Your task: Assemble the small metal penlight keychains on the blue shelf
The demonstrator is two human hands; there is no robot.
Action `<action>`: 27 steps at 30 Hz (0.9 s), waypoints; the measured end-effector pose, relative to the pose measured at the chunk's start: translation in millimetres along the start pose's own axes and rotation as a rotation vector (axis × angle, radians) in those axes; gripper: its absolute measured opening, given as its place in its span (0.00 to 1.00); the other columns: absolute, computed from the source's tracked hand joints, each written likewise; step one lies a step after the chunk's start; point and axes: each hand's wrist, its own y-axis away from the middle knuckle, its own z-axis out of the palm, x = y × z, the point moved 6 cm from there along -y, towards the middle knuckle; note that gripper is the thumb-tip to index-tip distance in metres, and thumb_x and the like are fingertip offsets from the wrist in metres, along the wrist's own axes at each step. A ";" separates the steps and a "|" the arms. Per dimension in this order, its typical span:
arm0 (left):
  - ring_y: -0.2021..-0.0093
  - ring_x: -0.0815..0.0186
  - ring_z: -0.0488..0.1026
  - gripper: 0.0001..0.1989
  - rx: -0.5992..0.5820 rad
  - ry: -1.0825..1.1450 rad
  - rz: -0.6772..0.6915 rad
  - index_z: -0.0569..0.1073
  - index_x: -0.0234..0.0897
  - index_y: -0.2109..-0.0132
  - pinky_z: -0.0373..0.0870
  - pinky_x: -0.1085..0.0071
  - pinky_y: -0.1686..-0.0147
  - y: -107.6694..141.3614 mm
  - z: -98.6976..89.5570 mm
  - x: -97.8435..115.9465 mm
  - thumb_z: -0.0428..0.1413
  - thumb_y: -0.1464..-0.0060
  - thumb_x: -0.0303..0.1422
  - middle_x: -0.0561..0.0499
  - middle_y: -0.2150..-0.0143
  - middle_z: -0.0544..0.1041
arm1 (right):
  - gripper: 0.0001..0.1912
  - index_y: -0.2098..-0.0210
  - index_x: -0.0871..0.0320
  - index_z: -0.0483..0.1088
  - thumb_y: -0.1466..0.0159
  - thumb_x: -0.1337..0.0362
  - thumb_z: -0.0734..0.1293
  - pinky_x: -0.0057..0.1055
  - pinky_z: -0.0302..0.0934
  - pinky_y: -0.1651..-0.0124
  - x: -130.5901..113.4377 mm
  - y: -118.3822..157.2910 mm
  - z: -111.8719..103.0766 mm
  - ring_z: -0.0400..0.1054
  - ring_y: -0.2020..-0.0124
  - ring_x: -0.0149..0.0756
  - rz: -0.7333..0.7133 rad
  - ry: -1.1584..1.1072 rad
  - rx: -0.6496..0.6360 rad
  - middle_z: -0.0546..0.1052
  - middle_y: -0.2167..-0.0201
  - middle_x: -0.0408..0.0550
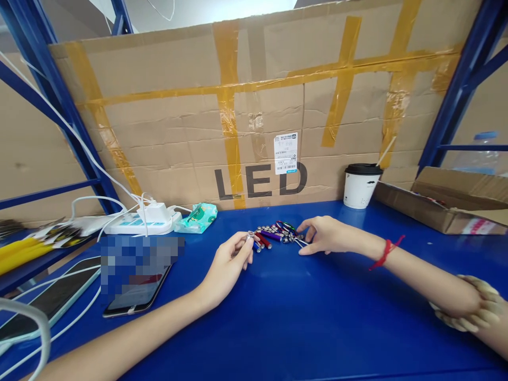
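My left hand (230, 262) is closed in a pinch, with a small silver metal piece (250, 236) at its fingertips. Its exact kind is too small to make out. Just beyond lies a pile of small shiny metal tubes, among them a red tube (263, 241) and a purple tube (271, 236). Several small silver parts are mixed in with them. My right hand (327, 235) is at the right side of the pile, thumb and fingers apart around thin silver pieces (300, 241). Part of the pile there is hidden by its fingers.
Left on the blue table (278, 323) are two phones, including a black one (138, 296), a white power strip (138, 225) with cables, and a green packet (197, 218). A lidded paper cup (359, 188) and an open cardboard box (448, 211) stand right. Taped cardboard (178, 143) closes the back.
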 end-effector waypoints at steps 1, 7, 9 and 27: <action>0.77 0.73 0.59 0.15 -0.008 0.005 0.003 0.65 0.34 0.61 0.57 0.77 0.76 0.3 0.7 0.1 0.46 0.42 0.43 0.55 0.76 0.63 | 0.33 0.53 0.63 0.68 0.54 0.52 0.73 0.24 0.67 0.79 1.1 0.6 0.4 0.70 0.74 0.33 0.020 -0.013 -0.011 0.75 0.64 0.52; 0.78 0.73 0.59 0.17 -0.029 0.028 -0.006 0.64 0.34 0.63 0.55 0.77 0.79 0.7 2.5 0.3 0.46 0.43 0.46 0.56 0.77 0.63 | 0.25 0.54 0.64 0.68 0.49 0.59 0.71 0.23 0.67 0.81 -7.8 1.5 7.2 0.69 0.74 0.30 -0.019 -0.122 0.036 0.75 0.65 0.51; 0.78 0.73 0.59 0.18 -0.030 0.036 -0.016 0.63 0.34 0.64 0.55 0.77 0.79 0.3 2.8 0.0 0.46 0.44 0.47 0.56 0.77 0.63 | 0.24 0.53 0.64 0.67 0.48 0.60 0.70 0.24 0.67 0.80 -14.2 3.3 8.7 0.69 0.76 0.30 -0.061 -0.107 0.063 0.75 0.67 0.50; 0.80 0.74 0.57 0.19 -0.046 0.031 -0.062 0.60 0.35 0.67 0.56 0.78 0.81 0.3 4.3 -0.8 0.44 0.45 0.49 0.56 0.79 0.64 | 0.10 0.67 0.58 0.74 0.37 0.66 0.61 0.30 0.60 0.65 -47.0 21.2 0.0 0.69 0.67 0.35 -0.427 0.324 0.454 0.75 0.67 0.49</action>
